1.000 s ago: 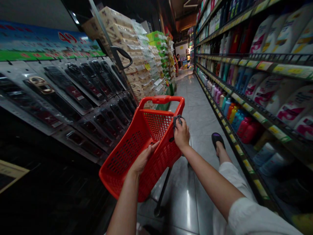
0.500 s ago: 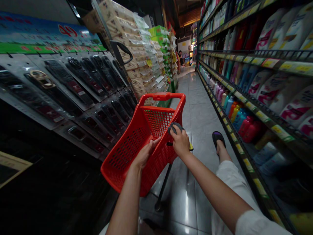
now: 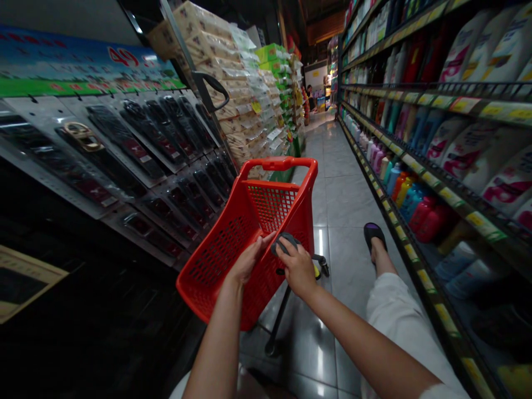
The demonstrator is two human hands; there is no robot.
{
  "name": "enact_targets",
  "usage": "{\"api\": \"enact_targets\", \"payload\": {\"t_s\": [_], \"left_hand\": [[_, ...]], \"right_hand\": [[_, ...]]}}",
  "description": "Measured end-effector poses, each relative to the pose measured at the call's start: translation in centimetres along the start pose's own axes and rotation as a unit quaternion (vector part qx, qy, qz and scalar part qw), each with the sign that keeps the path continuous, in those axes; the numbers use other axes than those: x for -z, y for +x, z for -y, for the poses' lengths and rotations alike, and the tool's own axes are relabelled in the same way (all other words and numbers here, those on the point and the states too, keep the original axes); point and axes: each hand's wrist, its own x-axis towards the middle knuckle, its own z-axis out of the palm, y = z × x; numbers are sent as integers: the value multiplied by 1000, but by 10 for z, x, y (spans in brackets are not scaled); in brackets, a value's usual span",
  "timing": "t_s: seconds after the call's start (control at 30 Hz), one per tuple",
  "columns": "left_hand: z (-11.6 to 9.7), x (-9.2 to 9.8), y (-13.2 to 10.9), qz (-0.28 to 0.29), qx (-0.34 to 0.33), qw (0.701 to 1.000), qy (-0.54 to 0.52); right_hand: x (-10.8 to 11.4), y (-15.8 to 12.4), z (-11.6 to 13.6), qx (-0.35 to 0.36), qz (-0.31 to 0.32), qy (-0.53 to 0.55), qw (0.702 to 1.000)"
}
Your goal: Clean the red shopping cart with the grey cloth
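Note:
A red mesh shopping basket [image 3: 233, 249] on a wheeled stand tilts toward me in a store aisle. My left hand [image 3: 249, 260] grips the basket's near rim, fingers curled over the edge. My right hand [image 3: 296, 265] is closed on a dark grey cloth [image 3: 282, 242] and presses it against the basket's right rim, close to my left hand. The basket's red handle [image 3: 282, 163] stands at its far end. My right leg in white trousers, with a dark sandal [image 3: 374, 235], stretches out on the floor to the right.
Hanging packs of dark goods [image 3: 158, 149] fill the left rack, with stacked paper packs [image 3: 233, 72] beyond. Shelves of bottles [image 3: 436, 149] line the right side. The glossy tiled floor [image 3: 336, 188] runs down the aisle between them.
My right hand with the cloth has slid along the basket's right rim toward me, from near the handle to beside my left hand. The view has shifted slightly.

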Motion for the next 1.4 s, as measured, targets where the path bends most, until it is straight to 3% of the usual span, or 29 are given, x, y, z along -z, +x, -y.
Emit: {"api": "enact_targets", "payload": {"t_s": [0.37,0.53,0.63,0.7,0.83,0.93,1.1,1.3,1.4], "left_hand": [[-3,-1,-2,-7,7,1000,12],[-4,-3,-5,-4,-10,999,36],[-6,-5,-9,-9,-40,997,66],[-9,-6,-13,-10,-45,996,81],[-13,-6,-21,-26,-36,989,138],[-13,-8,-15,-57,-55,972,223],[-9,-20,9,-55,-70,957,276],[-6,-22,17,-56,-71,967,238],[-5,-19,19,-56,-73,967,236]], "right_hand": [[-1,-25,22,62,46,15,997],[4,-17,8,94,40,22,995],[-2,-5,-14,62,-19,62,996],[-10,2,-32,9,-94,121,988],[-14,19,-66,-112,-247,210,939],[-4,39,-79,-108,-282,197,933],[0,61,-81,-82,-264,76,958],[-39,28,-105,-85,-199,8,976],[-40,32,-113,-55,-209,33,976]]}}
